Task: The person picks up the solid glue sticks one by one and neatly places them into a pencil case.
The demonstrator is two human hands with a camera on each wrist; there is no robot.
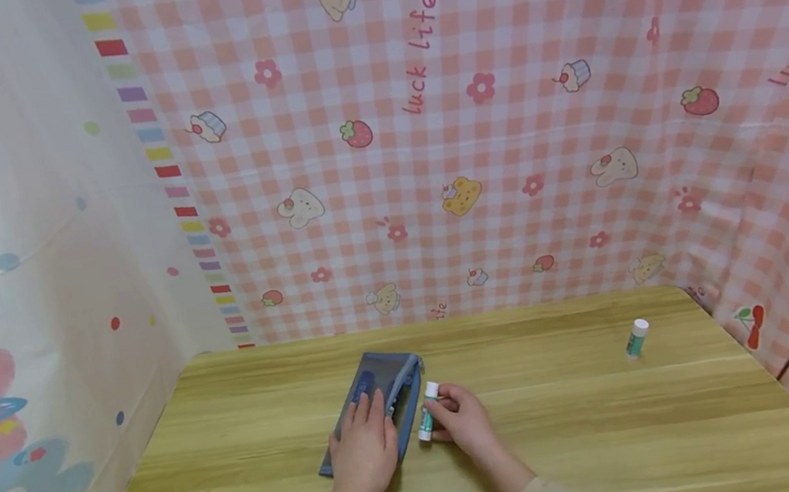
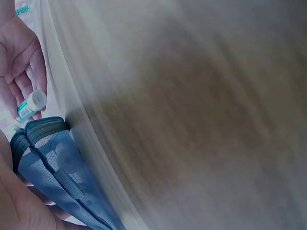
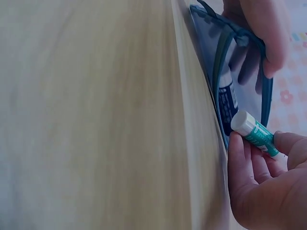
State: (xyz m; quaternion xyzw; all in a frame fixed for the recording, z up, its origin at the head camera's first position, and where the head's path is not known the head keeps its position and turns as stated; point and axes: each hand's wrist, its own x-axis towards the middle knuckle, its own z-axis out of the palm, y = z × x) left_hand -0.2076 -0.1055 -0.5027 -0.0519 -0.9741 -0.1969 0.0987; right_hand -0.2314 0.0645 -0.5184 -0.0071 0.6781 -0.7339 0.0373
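A blue mesh zipper pouch (image 1: 389,358) lies on the table with its zipped side gaping toward the right. My left hand (image 1: 366,450) holds it from above, the thumb by the rim of the opening and the fingers showing through the mesh in the right wrist view. Inside the pouch is a dark blue tube with a white cap (image 3: 227,98). Just right of the opening, my right hand (image 1: 468,423) pinches a green and white glue stick (image 3: 259,135) between thumb and fingers. In the left wrist view this glue stick (image 2: 31,105) is close to the pouch's end.
Another green and white glue stick (image 1: 636,339) stands upright at the table's right rear. The wooden table (image 1: 546,460) ends at a pink checked curtain (image 1: 430,232) behind and a white patterned curtain (image 1: 61,242) at the left.
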